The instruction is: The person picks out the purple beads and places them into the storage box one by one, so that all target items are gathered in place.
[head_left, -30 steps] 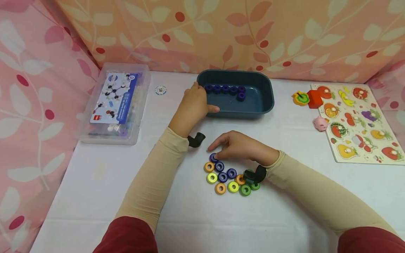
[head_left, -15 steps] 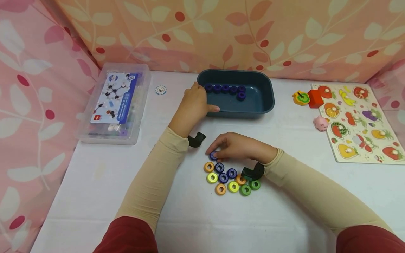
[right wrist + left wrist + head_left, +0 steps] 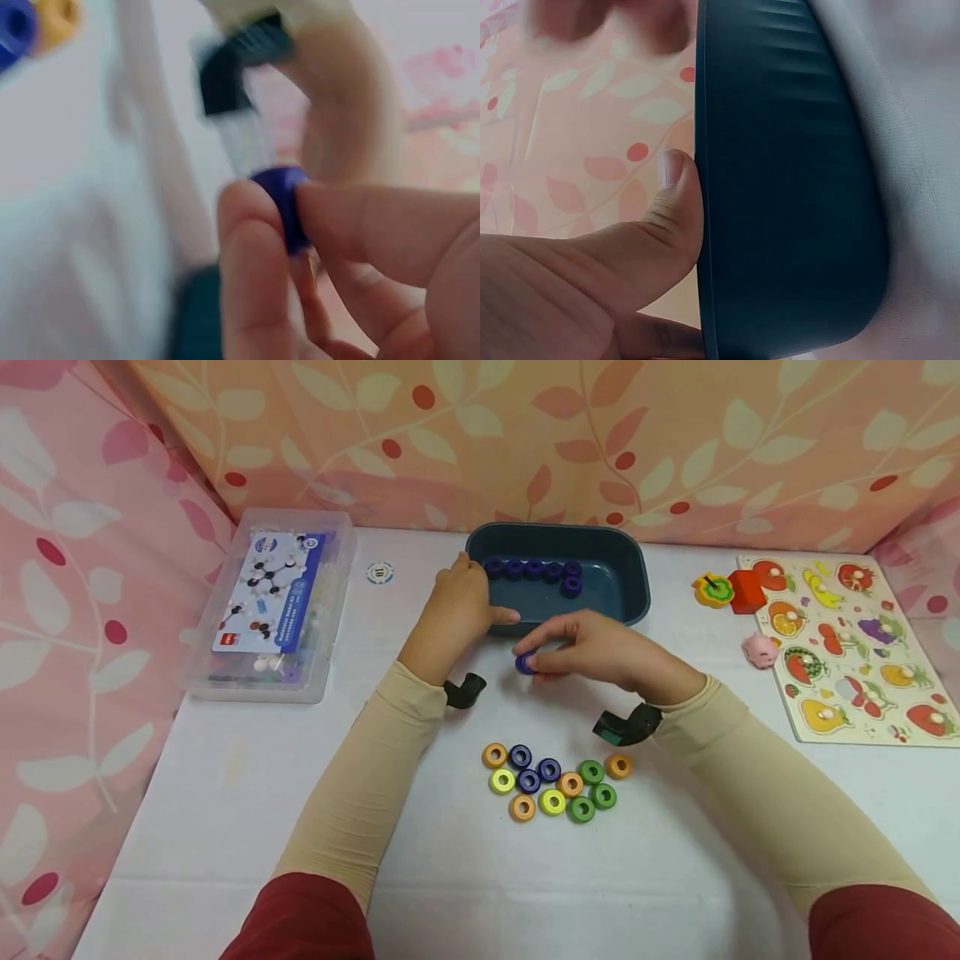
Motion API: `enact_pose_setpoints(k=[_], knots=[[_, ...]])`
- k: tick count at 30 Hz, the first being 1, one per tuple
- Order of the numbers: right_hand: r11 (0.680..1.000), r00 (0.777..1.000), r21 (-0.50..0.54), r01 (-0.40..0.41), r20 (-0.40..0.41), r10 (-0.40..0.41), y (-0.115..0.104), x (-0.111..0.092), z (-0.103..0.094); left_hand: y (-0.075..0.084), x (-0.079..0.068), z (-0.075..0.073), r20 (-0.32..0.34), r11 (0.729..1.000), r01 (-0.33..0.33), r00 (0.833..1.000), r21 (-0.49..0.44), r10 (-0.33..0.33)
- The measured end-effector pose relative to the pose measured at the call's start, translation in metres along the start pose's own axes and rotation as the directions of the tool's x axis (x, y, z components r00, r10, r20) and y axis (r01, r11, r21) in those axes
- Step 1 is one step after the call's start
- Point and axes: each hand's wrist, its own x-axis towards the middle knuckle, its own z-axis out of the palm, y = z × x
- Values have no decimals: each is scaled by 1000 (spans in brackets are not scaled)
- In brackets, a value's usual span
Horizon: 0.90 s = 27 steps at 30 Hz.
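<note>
My left hand [image 3: 461, 606] holds the near left corner of a dark teal plastic tray [image 3: 600, 629], its thumb lying along the front rim. The tray's outer wall [image 3: 787, 195] fills the middle of the left wrist view. Inside it, several purple rings [image 3: 534, 569] stand in a row along the back, one in front at the right end. My right hand [image 3: 600, 652] pinches another purple ring [image 3: 283, 206] between thumb and fingers, just in front of the tray. Below on the cloth lie loose rings: purple [image 3: 550, 770], orange [image 3: 522, 808], yellow [image 3: 552, 802] and green [image 3: 581, 810].
A clear molecular model kit box [image 3: 262, 610] and a round 10 chip [image 3: 380, 573] lie left of the tray. To the right are a fruit puzzle board [image 3: 862, 652], a red block [image 3: 747, 592], a yellow-green toy [image 3: 712, 591] and a pink piece [image 3: 761, 650].
My right hand has lifted a purple ring from the top of the loose group and carried it up and right toward the tray. The left hand has stayed on the tray.
</note>
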Motion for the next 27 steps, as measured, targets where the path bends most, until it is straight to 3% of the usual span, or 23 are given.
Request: enact_pose_setpoints(k=[3, 6, 9, 12, 14, 19, 27], knots=[[993, 991, 114, -18, -133, 33, -4, 10, -23, -1, -1, 0, -10, 1000, -5, 1000, -15, 5], [970, 966, 241, -22, -245, 83, 0, 27, -44, -2, -1, 0, -20, 999, -10, 1000, -36, 9], [931, 948, 364, -30, -286, 142, 7, 45, -59, -2, -1, 1, -16, 999, -6, 1000, -45, 5], [889, 944, 454, -58, -265, 197, 13, 57, -65, -1, -2, 1, -10, 999, -10, 1000, -37, 10], [884, 943, 461, -75, -254, 213, 17, 62, -67, 0, -1, 1, -9, 999, -15, 1000, -35, 14], [931, 948, 358, -74, -265, 177, 21, 70, -65, 1, -2, -1, 2, 999, 1, 1000, -52, -1], [965, 953, 244, -95, -257, 159, 23, 75, -61, 0, -3, -1, 19, 998, 17, 1000, -63, -15]])
